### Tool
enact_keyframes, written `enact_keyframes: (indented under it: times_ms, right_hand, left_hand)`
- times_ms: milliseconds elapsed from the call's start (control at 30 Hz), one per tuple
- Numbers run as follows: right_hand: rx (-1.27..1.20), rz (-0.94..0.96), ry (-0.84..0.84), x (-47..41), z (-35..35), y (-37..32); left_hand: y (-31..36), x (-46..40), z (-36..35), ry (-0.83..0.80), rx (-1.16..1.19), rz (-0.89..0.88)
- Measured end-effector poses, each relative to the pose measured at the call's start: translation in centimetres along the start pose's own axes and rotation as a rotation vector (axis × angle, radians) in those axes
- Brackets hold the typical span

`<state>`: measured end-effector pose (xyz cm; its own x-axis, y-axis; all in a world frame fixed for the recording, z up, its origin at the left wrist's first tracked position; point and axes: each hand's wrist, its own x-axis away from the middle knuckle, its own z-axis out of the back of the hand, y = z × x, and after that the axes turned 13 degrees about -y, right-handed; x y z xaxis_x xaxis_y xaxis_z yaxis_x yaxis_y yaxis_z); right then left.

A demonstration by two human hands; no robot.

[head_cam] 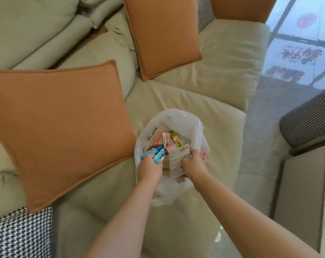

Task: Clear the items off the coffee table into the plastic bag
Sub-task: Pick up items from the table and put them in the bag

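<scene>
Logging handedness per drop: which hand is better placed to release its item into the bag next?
Probably left: the left hand holds blue tubes right over the bag mouth; the right hand grips a barcoded pack nearer the rim.

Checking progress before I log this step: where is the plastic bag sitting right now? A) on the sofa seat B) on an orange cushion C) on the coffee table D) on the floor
A: the bag rests on the beige sofa seat, beside the orange cushion, with both hands at its mouth.

We cannot read the blurred packets [163, 138] in the bag [178, 116]; our fingers hide behind the card [178, 159].
</scene>
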<state>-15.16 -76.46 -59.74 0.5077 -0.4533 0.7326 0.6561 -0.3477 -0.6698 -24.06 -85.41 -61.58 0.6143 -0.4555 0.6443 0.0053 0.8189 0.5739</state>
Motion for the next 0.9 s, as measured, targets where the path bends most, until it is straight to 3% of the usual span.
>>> enact_keyframes:
  times_ms: [200, 467, 667, 900]
  right_hand:
    - [0.06, 0.046, -0.04, -3.8, -0.1, 0.1]
    - [0.141, 0.079, -0.04, -2.5, 3.0, 1.3]
    - [0.571, 0.106, -0.065, 3.2, 7.5, 5.1]
    - [0.593, -0.051, 0.157, 10.6, 12.9, 12.8]
  left_hand:
    - [0.7, -3.2, -1.1, -0.02, 0.023, 0.017]
    - [2.7, -1.2, -2.6, -0.093, -0.129, -0.009]
    - [5.0, 3.0, -5.8, -0.197, -0.403, -0.135]
    - [6.1, 8.3, -12.1, -0.392, -0.791, -0.313]
